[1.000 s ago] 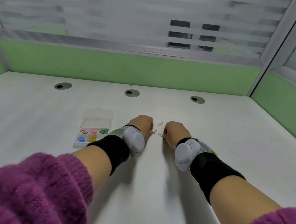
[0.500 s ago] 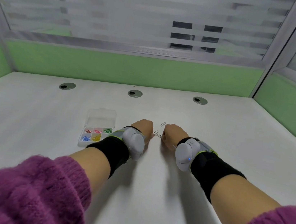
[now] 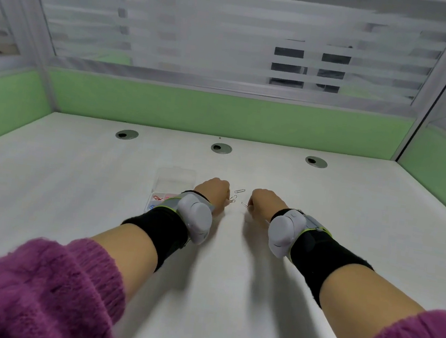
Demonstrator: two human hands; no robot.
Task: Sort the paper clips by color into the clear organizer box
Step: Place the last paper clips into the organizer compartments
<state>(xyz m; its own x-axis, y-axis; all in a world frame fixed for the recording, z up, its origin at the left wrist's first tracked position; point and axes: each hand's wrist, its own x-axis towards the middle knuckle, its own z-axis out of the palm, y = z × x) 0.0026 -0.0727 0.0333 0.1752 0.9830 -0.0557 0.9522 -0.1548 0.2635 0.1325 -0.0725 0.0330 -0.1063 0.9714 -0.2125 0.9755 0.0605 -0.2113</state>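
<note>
View: head camera
Landmark: the clear organizer box is seen open on the desk. Coloured clips lie in its near compartments, partly hidden by the left wrist.
Left hand: held just right of the box, fingers curled under, tips apparently pinched on a small clip cluster.
Right hand: further right of the box, fingers curled, tips closed on a single clip.
Loose clip: left lying right of the box, between the hands, touched by neither.
Step judged: the silver clips are being gathered for one compartment.
Done well: the cluster should be checked for hooked wires. An unfilled compartment should be chosen, and the clips lowered inside before release.
Risk: thin wire is easily dropped or flicked.
</note>
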